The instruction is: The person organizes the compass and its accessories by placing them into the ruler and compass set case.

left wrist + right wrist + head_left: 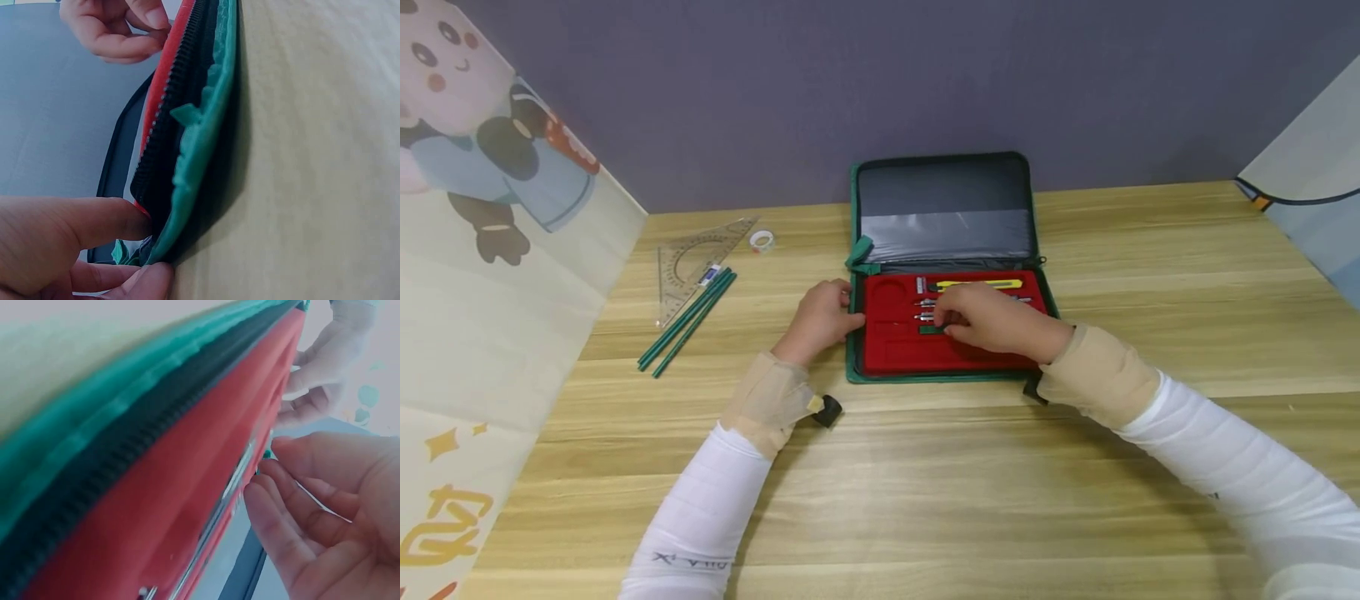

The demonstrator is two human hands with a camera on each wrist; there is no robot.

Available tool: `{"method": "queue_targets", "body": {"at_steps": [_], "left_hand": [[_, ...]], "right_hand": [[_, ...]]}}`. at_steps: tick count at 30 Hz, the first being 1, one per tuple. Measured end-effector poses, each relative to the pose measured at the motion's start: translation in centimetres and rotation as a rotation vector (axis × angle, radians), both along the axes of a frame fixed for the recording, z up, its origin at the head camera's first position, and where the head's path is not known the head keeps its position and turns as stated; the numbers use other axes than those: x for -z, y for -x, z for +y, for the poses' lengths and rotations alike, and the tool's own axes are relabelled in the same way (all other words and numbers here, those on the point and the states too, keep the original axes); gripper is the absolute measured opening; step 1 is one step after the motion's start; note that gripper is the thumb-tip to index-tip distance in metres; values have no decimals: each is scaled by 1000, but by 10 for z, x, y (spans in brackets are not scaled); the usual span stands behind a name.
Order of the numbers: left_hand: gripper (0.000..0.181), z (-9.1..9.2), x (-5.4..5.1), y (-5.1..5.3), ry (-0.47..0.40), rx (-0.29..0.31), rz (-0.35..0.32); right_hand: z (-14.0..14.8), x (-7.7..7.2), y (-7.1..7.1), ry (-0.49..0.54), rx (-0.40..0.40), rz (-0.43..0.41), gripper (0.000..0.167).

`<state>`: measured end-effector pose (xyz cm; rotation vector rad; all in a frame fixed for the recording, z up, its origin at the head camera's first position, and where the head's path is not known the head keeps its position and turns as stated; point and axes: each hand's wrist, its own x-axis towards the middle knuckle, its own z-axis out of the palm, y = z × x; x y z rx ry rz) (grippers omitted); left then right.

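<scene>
An open zip case (943, 379) with a green edge lies on the table, its red tray (895, 358) facing up. My left hand (822, 321) pinches the case's left edge; in the left wrist view its fingers hold the green rim (200, 144). Over the tray, the fingertips of my right hand (992, 321) are curled at a small green piece (929, 330), whose right end they hide. Metal drawing tools (923, 303) and a yellow cutter (1000, 284) lie above it in the tray. The right wrist view shows my right hand (331, 506) beside the tray.
Left of the case are a clear set square (670, 292), several green pencils (681, 325), a small eraser (708, 275) and a tape roll (762, 242). The case's raised lid (943, 192) stands near a dark wall panel (925, 75).
</scene>
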<state>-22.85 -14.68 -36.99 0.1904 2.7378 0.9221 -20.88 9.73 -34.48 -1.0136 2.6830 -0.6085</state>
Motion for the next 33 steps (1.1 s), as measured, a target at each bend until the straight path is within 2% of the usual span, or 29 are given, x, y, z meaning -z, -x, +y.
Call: {"method": "queue_targets", "body": {"at_steps": [8, 15, 19, 27, 33], "left_hand": [[51, 2, 2, 1, 1, 1, 5], [52, 0, 1, 1, 1, 4, 15], [51, -1, 1, 1, 3, 5, 16], [52, -2, -1, 3, 16, 15, 26], [51, -3, 3, 0, -4, 27, 10]], "right_hand": [[30, -5, -6, 80, 127, 29, 11], [54, -19, -6, 125, 328, -52, 15], [70, -20, -1, 129, 405, -61, 16], [99, -8, 13, 126, 519, -93, 21], [115, 9, 19, 193, 615, -231, 31]]}}
